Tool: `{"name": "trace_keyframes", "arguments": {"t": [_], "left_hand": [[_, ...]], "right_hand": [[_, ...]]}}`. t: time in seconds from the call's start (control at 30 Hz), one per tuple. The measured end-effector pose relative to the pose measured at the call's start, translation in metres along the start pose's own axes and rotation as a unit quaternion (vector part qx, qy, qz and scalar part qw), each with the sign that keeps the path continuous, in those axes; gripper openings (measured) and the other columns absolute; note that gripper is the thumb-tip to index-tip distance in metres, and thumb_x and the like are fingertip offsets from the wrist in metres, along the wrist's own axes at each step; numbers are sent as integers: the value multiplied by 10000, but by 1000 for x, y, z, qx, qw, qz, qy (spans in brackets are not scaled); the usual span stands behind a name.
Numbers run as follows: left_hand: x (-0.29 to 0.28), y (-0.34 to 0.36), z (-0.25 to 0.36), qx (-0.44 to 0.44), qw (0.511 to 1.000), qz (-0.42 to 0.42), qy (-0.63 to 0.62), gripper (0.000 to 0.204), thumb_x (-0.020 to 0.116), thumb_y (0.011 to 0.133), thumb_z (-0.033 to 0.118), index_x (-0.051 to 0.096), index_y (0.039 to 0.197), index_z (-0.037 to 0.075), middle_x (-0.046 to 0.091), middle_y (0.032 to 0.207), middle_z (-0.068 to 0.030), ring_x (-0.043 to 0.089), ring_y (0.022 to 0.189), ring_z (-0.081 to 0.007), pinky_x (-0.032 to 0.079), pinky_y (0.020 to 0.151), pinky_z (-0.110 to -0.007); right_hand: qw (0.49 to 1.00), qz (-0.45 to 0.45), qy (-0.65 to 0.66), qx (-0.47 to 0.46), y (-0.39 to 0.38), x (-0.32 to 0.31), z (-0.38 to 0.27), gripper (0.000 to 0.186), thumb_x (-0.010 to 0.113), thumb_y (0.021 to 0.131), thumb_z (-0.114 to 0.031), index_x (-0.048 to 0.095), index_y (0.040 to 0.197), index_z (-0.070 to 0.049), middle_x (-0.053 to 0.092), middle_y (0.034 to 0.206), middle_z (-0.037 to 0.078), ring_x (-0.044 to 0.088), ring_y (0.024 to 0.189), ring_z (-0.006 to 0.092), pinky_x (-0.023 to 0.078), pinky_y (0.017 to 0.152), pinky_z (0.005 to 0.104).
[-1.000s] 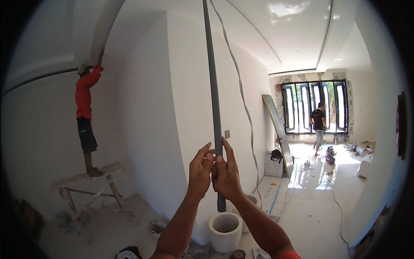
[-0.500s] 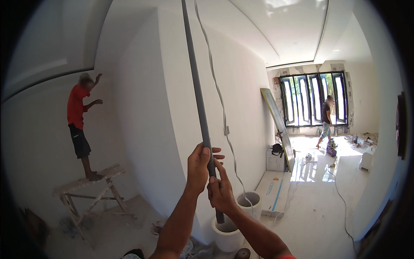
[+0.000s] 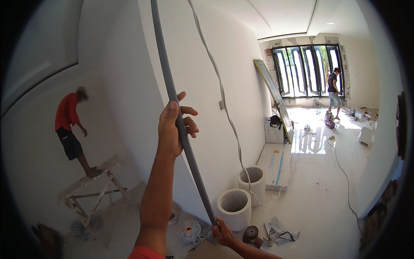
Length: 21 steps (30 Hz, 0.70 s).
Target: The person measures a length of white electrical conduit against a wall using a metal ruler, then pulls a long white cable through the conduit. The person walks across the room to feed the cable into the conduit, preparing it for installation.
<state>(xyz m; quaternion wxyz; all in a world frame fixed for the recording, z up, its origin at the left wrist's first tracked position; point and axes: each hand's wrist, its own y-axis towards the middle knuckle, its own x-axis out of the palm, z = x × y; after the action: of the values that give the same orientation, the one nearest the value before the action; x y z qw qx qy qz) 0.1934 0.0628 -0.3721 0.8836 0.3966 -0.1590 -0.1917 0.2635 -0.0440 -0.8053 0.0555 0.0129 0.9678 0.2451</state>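
Observation:
A long grey conduit pipe (image 3: 196,181) runs at a slant from the top of the view down to low centre. My left hand (image 3: 174,125) cradles its middle, thumb across the front and fingers loosely curled behind it. Lower down, my right hand (image 3: 223,232) grips the pipe near its lower end. A loose grey cable (image 3: 220,86) hangs to the right of the pipe, down toward two round concrete pots (image 3: 233,216) on the floor.
A co-worker (image 3: 67,113) in red stands on a wooden trestle (image 3: 90,179) at left. Another person (image 3: 333,86) is near the far window. A leaning panel (image 3: 276,99), white boxes (image 3: 276,166), tools (image 3: 330,121), spools (image 3: 189,231) and a floor cord (image 3: 345,198) lie around.
My right hand has slid down to the pipe's lower end, and the pipe leans more. The co-worker on the trestle has lowered their arms and bent forward. The view has tilted down.

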Motion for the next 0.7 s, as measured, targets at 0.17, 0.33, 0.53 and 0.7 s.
{"name": "trace_keyframes", "arguments": {"t": [0.17, 0.33, 0.53, 0.7], "left_hand": [[-8, 17, -4, -4, 995, 6, 99, 560, 470, 1114, 453, 539, 1302, -70, 467, 626, 16, 401, 350, -80, 328, 316, -258], [-12, 19, -14, 3, 985, 40, 168, 599, 483, 1103, 473, 519, 1312, -87, 449, 602, 31, 397, 357, -83, 343, 326, -263], [10, 36, -39, 6, 986, 85, 146, 430, 507, 1108, 427, 568, 1105, 2, 461, 623, 18, 444, 385, -94, 353, 337, -267], [44, 63, -73, -4, 990, 84, 114, 336, 507, 1098, 381, 481, 924, 95, 479, 647, 6, 461, 399, -106, 361, 337, -270]], "right_hand": [[966, 143, -139, -165, 44, -34, -5, 439, 675, 1010, -223, 544, 1373, -13, 633, 1074, 195, 649, 984, 356, 522, 887, 472], [777, 490, -318, -235, 207, -145, -112, 775, 868, 834, -261, 474, 1472, -63, 379, 1396, 202, 429, 1282, 406, 351, 1057, 580], [789, 531, -283, -124, 319, -258, -122, 786, 876, 809, -128, 474, 1484, -136, 448, 1309, 169, 519, 1191, 333, 411, 1015, 531], [868, 438, -124, -200, 337, -314, -77, 472, 789, 873, -37, 598, 1303, -76, 580, 1024, 125, 642, 869, 228, 544, 785, 360]]}}
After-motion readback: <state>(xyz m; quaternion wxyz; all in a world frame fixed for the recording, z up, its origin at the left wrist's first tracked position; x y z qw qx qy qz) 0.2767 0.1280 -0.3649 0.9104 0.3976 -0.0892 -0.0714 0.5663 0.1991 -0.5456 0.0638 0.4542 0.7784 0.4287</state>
